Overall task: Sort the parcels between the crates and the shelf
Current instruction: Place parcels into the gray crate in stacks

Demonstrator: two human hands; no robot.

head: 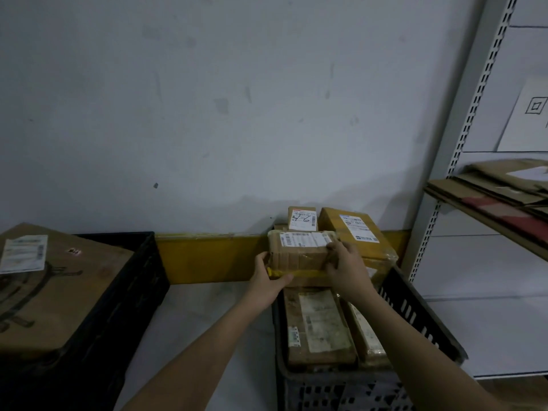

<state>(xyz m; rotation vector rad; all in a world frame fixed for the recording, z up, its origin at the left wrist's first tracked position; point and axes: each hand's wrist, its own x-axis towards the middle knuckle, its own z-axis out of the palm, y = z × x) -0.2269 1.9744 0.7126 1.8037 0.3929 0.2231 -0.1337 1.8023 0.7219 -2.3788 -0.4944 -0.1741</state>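
- The left hand point(268, 284) is gripping the near left corner of a taped parcel point(299, 253), thumb curled over its yellow tape strip and fingers wrapping under the edge.
- The right hand point(345, 266) is clamping the same parcel's right end, fingers curling over its top edge beside the white label.
- Between the two hands, the parcel is sitting level on top of the other parcels at the far end of the right crate point(415, 315).
- Just beyond the hands, a small box point(302, 219) with handwriting on its label is standing against the wall.
- Beyond the right hand, a yellow box point(353, 232) is lying just beside the held parcel, touching it.
- Below the hands, nearer the person, a flat parcel point(320, 324) and a narrow parcel point(367, 333) are lying side by side in the same crate.
- Well left of the left hand, a big carton point(59, 286) is filling the left crate point(133, 280).
- Right of the right hand, a shelf point(462, 143) is carrying flattened cardboard point(498, 188).
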